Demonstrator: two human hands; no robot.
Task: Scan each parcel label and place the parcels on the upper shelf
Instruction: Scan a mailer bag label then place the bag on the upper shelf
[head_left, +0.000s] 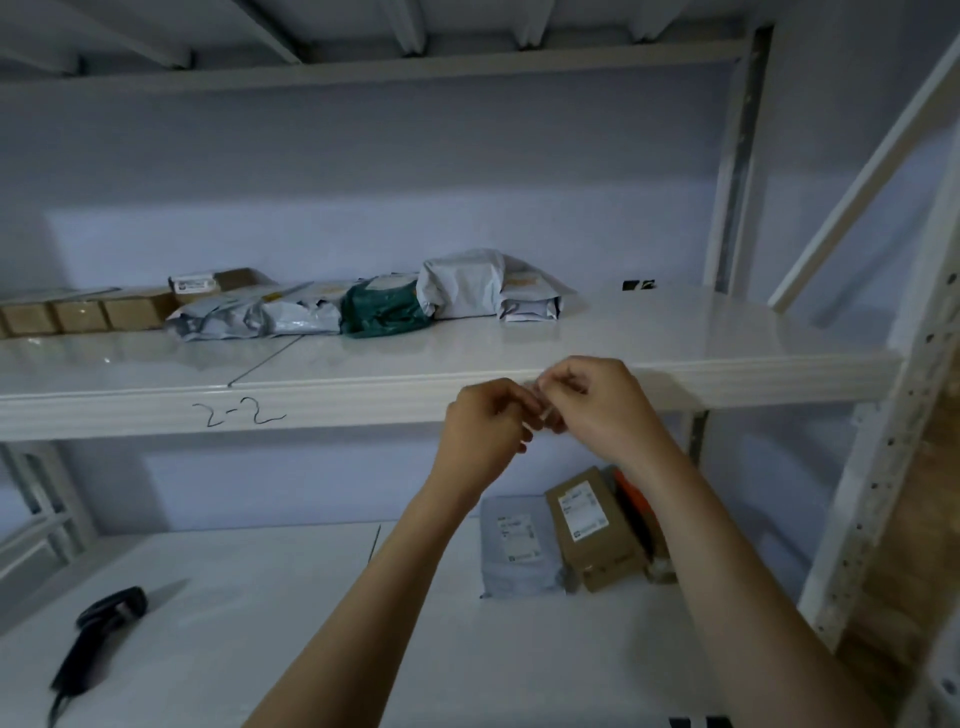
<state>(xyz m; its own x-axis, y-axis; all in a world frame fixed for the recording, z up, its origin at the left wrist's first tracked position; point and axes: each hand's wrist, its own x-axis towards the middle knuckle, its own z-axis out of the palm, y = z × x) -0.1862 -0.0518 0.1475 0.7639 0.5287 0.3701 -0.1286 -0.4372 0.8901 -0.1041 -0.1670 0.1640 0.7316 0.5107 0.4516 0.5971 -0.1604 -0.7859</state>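
both hands, left hand (485, 428) and right hand (602, 402), pinch a small pale strip (543, 410), hard to identify. brown cardboard parcel (592, 525) waits below your fingers; black handheld scanner (98, 631) far down-left. risk: shelving unscanned.

Item betw hands (540, 410) too small, blurred.

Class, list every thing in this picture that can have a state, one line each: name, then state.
left hand: fingers curled, pinching a small pale item
right hand: pinching the same item
scanner: lying unheld on lower shelf
brown box: on lower shelf, label up
grey mailer: flat beside it, label up
green parcel: on upper shelf
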